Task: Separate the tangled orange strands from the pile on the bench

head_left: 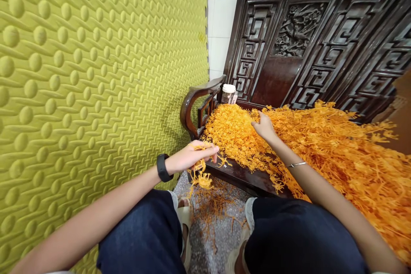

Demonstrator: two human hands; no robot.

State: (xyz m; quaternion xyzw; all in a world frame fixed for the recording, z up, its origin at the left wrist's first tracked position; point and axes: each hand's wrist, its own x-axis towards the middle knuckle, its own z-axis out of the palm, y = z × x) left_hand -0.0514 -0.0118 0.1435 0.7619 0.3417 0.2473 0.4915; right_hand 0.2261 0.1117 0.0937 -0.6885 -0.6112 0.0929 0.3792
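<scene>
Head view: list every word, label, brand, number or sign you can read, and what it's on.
No text is readable.
White-lidded container: dark marks on its side, too small to read.
White tag at its lower right: dark marks, too small and blurred to read.
Black wristband: no lettering shows.

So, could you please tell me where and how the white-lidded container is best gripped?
Probably grip the white-lidded container just below its lid, reaching from above: it stands upright by the armrest and backrest, and orange strands hide its base.
</scene>
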